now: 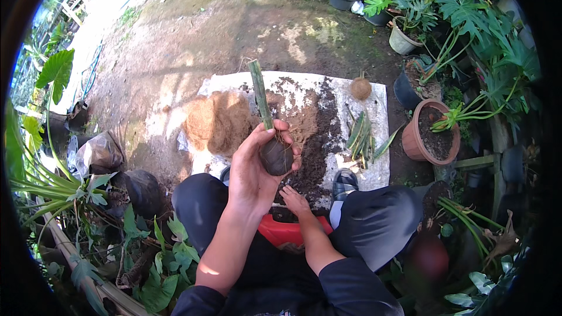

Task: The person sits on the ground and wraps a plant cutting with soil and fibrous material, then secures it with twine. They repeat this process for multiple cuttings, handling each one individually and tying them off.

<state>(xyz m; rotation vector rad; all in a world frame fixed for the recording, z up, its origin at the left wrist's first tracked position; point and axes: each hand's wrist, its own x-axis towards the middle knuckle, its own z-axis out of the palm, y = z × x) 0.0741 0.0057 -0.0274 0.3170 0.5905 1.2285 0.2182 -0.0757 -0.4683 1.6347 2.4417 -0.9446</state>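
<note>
My left hand (250,175) is raised in front of me, its fingers curled around a dark, round ball of soil (275,159) bound with thin fibre strands. Out of the ball's top rises a green leaf cutting (261,90), tilted to the left. Lower down, my right hand (294,199) rests at the near edge of loose dark soil (314,162), fingers spread and nothing visible in them. The soil lies on a white sheet (380,109). Left of it is a heap of brown coconut fibre (215,123). Below my right hand, a red plastic container (274,230) stands between my legs.
At the sheet's right lie several cut leaves (362,136), with a fibre-wrapped ball (361,88) beyond them. A terracotta-coloured pot (417,140) and other potted plants (404,39) line the right side. Leafy plants (162,250) and a plastic bag (99,153) are at left.
</note>
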